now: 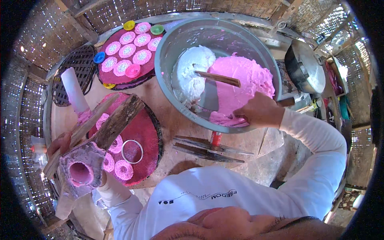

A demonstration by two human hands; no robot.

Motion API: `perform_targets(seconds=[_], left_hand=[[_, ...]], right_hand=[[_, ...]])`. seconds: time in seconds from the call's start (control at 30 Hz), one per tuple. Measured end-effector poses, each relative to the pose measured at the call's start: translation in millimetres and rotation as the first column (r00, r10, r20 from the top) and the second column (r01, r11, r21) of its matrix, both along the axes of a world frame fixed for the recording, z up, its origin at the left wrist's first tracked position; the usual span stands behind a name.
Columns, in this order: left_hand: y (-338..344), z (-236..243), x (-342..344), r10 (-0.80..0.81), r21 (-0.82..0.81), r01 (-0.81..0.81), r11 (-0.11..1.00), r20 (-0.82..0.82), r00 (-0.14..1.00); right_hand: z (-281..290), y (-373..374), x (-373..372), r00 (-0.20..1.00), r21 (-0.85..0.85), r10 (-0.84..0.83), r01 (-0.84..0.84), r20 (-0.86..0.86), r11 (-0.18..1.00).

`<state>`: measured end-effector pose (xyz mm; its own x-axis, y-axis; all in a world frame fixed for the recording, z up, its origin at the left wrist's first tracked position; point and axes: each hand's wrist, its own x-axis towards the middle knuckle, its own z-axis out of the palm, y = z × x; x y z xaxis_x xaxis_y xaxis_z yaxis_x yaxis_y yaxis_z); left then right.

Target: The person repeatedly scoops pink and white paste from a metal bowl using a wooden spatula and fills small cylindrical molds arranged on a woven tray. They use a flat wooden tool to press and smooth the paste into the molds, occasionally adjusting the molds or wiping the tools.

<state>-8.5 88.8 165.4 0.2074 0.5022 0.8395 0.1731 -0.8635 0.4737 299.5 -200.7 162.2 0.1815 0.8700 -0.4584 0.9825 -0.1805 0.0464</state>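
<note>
My left hand is wrapped round a wooden dough press, held tilted at the left. Its round hole is lined with pink, and a white cylinder with pink dough at its base stands up beside the wooden arms. Inside the large grey basin, my right hand has its fingers curled into the near edge of the pink dough. White dough lies against it on the left. A flat wooden stick rests across both.
Below the press, a round red mat bears pink lacy rounds and a metal ring. Another mat behind holds several pink-and-white rounds and small coloured cups. Wooden sticks lie before the basin. A dark pot stands right.
</note>
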Motion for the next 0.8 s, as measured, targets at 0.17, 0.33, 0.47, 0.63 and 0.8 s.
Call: perform_targets(seconds=[0.17,0.33,0.47,0.63,0.8], left_hand=[[2,-4,4,-0.078,-0.049,0.079,0.996,0.026,0.997],[1,-16,15,-0.192,-0.031,0.191,0.981,-0.035,0.981],[5,-32,31,-0.311,-0.017,0.311,0.95,-0.087,0.946],[16,-56,71,-0.798,-0.443,0.808,0.389,0.277,0.536],[-43,3,55,-0.605,-0.072,0.604,0.793,0.008,0.796]], right_hand=[[22,-29,-33,0.972,0.299,-0.195,0.225,-0.129,0.927],[54,-45,-57,0.896,0.283,-0.366,0.429,-0.251,0.858],[89,-54,-78,0.87,0.358,-0.405,0.487,-0.282,0.797],[107,-42,-104,0.699,0.459,-0.138,0.59,-0.701,0.664],[91,-5,-127,0.268,0.172,-0.025,0.683,-0.963,0.71]])
